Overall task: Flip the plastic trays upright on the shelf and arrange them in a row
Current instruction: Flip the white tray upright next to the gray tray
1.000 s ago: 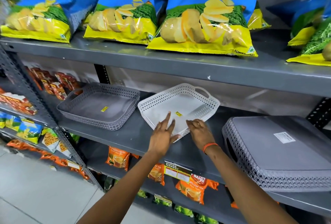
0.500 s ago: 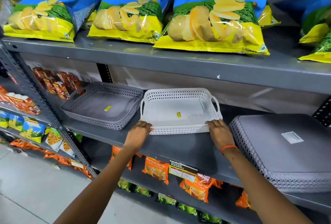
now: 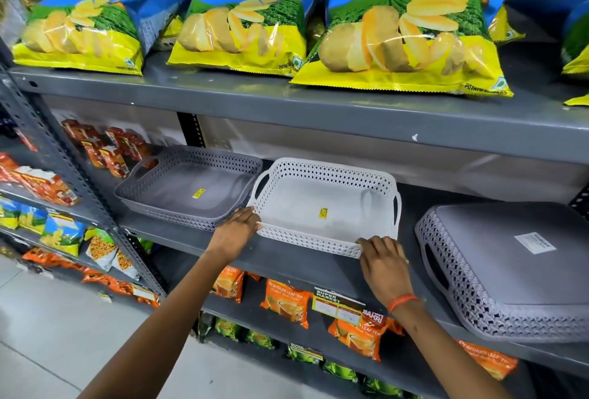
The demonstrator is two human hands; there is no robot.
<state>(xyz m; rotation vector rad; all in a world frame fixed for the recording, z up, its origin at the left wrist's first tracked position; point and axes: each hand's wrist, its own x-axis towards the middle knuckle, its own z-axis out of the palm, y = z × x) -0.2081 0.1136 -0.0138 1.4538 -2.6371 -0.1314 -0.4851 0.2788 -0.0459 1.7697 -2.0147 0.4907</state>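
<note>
White tray (image 3: 322,207) upright on middle shelf (image 3: 287,258), just right of upright grey tray (image 3: 191,188), left hand (image 3: 236,232) gripping its front-left corner, right hand (image 3: 384,261) gripping its front-right corner, second grey tray (image 3: 510,271) upside down at far right.

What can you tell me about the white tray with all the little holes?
The white perforated plastic tray sits upright on the grey metal shelf, close beside an upright grey tray. It has diamond-holed walls, a loop handle at each end and a small yellow sticker inside. The left hand and right hand touch its front corners.
</note>
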